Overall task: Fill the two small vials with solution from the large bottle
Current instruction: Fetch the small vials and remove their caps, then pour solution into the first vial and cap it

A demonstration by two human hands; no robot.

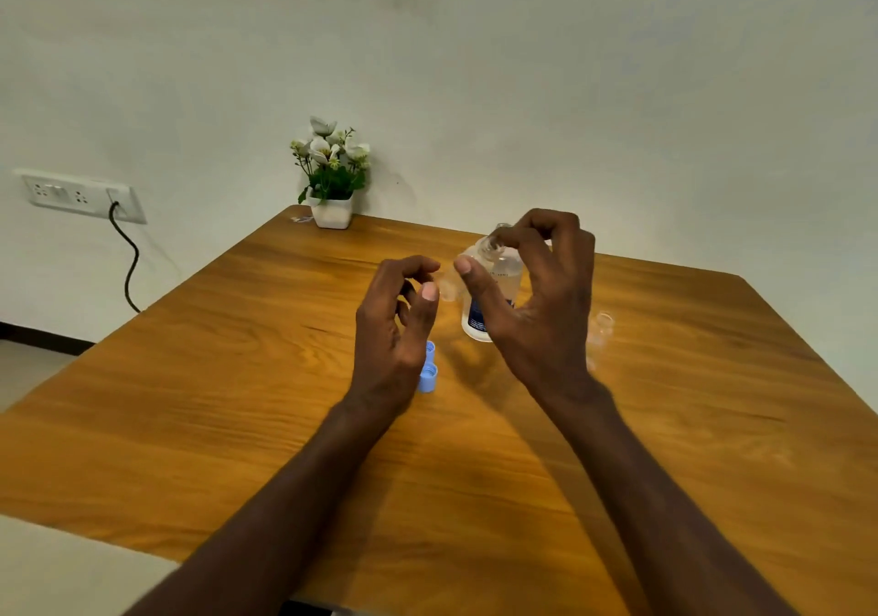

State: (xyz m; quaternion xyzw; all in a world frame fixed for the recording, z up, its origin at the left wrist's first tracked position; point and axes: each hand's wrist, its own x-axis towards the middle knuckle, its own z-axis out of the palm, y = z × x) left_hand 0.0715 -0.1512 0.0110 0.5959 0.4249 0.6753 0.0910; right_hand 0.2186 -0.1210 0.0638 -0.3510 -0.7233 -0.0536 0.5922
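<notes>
While right hand [537, 292] hovers curled over large bottle [484, 297], holding nothing clearly: glass-clear, likely slippery; grip mid-body. Left hand [394, 330] loosely curled, empty.

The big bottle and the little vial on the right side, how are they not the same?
The big bottle is taller and wider than the little vial. The bottle has a dark blue label; the vial shows none. The right hand is curled around the bottle's top, while the vial stands alone, with no hand on it. Both are see-through, upright and on the wooden table.
</notes>
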